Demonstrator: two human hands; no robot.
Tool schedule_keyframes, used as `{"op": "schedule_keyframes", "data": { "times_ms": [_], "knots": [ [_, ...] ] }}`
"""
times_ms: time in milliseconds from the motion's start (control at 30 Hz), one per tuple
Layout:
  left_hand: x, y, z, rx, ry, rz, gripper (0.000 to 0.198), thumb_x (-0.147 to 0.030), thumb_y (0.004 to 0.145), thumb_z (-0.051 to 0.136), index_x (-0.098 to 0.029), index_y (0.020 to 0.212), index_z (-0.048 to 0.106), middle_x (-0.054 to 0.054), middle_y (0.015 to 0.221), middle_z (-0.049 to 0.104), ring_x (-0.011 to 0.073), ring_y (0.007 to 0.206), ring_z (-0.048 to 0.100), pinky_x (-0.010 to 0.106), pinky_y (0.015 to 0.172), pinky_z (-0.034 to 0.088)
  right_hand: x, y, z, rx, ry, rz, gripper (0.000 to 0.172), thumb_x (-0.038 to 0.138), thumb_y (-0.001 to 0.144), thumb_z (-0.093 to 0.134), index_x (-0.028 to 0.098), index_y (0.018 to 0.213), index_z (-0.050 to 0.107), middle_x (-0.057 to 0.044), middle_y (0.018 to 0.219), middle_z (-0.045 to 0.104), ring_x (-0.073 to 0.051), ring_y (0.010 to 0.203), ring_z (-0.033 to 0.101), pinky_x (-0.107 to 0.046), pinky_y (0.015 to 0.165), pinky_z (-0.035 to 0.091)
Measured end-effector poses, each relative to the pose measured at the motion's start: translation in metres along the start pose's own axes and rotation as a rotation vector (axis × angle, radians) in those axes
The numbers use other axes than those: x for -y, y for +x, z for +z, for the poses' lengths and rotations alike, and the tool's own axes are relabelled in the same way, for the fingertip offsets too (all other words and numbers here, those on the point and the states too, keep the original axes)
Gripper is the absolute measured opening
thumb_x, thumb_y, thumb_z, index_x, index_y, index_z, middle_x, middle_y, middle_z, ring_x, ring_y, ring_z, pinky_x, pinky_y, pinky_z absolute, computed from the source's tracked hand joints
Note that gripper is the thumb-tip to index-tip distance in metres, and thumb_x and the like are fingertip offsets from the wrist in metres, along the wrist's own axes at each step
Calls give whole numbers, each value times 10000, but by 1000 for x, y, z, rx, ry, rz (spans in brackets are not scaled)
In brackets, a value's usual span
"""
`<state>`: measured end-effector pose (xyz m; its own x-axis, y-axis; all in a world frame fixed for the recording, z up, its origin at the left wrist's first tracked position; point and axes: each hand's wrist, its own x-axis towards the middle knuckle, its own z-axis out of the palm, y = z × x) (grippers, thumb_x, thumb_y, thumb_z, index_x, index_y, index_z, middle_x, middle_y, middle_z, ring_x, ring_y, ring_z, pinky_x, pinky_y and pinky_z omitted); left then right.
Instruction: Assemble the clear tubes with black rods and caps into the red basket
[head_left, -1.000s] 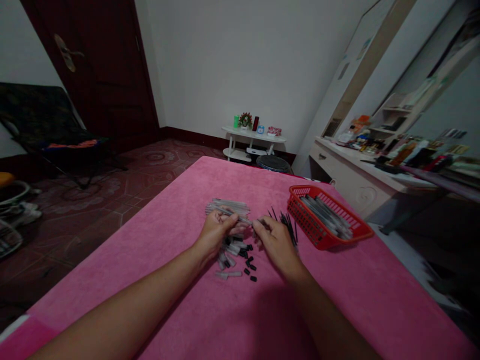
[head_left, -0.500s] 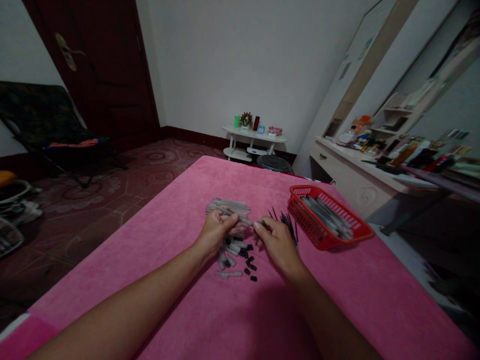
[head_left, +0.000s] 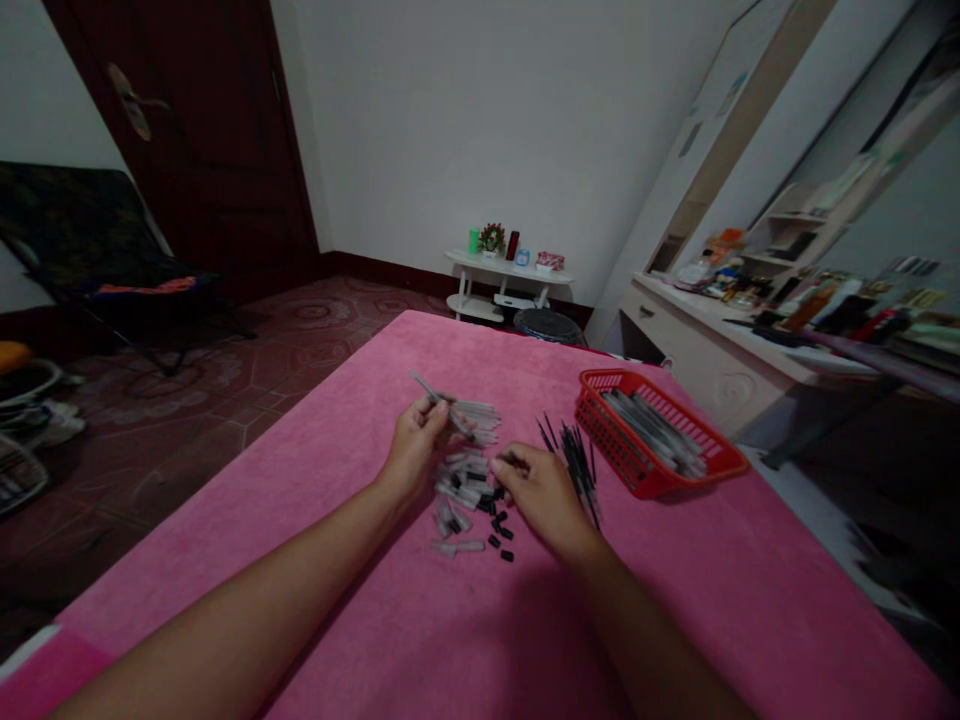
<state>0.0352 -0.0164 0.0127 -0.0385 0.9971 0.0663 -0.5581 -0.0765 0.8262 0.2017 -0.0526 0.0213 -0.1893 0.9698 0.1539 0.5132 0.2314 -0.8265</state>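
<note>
As left hand (head_left: 415,440) grips tube (head_left: 423,386), tablecloth (head_left: 465,640), door (head_left: 217,150)

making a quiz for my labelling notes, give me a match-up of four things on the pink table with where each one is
1 red basket
2 thin black sticks
3 small black caps
4 clear tube

a pinched in the left hand
b nearest the person
c farthest right
d between right hand and red basket

Pairs: 1-c, 2-d, 3-b, 4-a

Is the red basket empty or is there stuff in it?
Not empty. The red basket holds a bunch of long grey sticks lying lengthwise inside it.
</note>
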Motion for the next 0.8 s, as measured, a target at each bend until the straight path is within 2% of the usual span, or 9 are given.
{"op": "schedule_keyframes", "data": {
  "times_ms": [100,200,300,367,433,533,700,800],
  "knots": [
    [-4,4,-3,-1,23,24,361,-399,768,655,-171,1043,602,-24,683,580,93,546,582,209,507,490,-2,0,-1,-22,-228,-29,76,228,770,587,187,730,637,-4,678,643,-133,632,574,-212,554,363],
    [-5,6,-6,5,83,71,379,-376,767,654,-145,1067,635,-35,635,528,54,464,471,172,444,391,-5,2,-12,-76,-421,-32,98,202,786,561,200,771,658,-25,786,685,-151,717,603,-232,629,386],
    [-2,7,-8,28,201,99,388,-382,782,633,-135,1079,665,-49,549,475,49,426,388,170,405,283,-13,6,-30,-176,-668,56,113,204,791,561,202,825,669,-59,876,700,-195,803,627,-268,670,390],
    [2,8,-10,46,284,103,403,-398,784,623,-136,1086,677,-25,561,529,70,456,431,183,431,310,-21,7,-42,-203,-801,142,127,222,791,569,195,856,674,-90,903,703,-229,832,635,-290,665,389],
    [6,10,-13,55,343,105,416,-412,770,631,-141,1081,688,34,703,645,117,571,545,215,513,399,-27,9,-49,-196,-866,198,142,237,792,575,186,875,679,-114,907,702,-246,840,640,-301,659,391],
    [10,12,-15,71,388,108,428,-430,749,642,-144,1063,701,94,913,702,199,758,631,290,659,473,-31,10,-49,-183,-839,184,136,239,788,587,185,866,686,-110,887,698,-237,831,638,-295,662,396],
    [9,12,-16,80,433,127,421,-434,746,643,-133,1033,709,112,942,709,235,830,644,332,729,489,-12,5,-25,-69,-558,-78,108,181,789,580,203,828,677,-36,871,675,-160,793,610,-247,689,401],
    [8,10,-15,85,436,134,416,-428,749,641,-120,1021,708,123,981,705,246,866,643,334,741,491,5,-2,-10,5,-477,-176,90,200,794,598,219,841,672,-18,875,661,-146,795,591,-234,686,396]
  ]
}}
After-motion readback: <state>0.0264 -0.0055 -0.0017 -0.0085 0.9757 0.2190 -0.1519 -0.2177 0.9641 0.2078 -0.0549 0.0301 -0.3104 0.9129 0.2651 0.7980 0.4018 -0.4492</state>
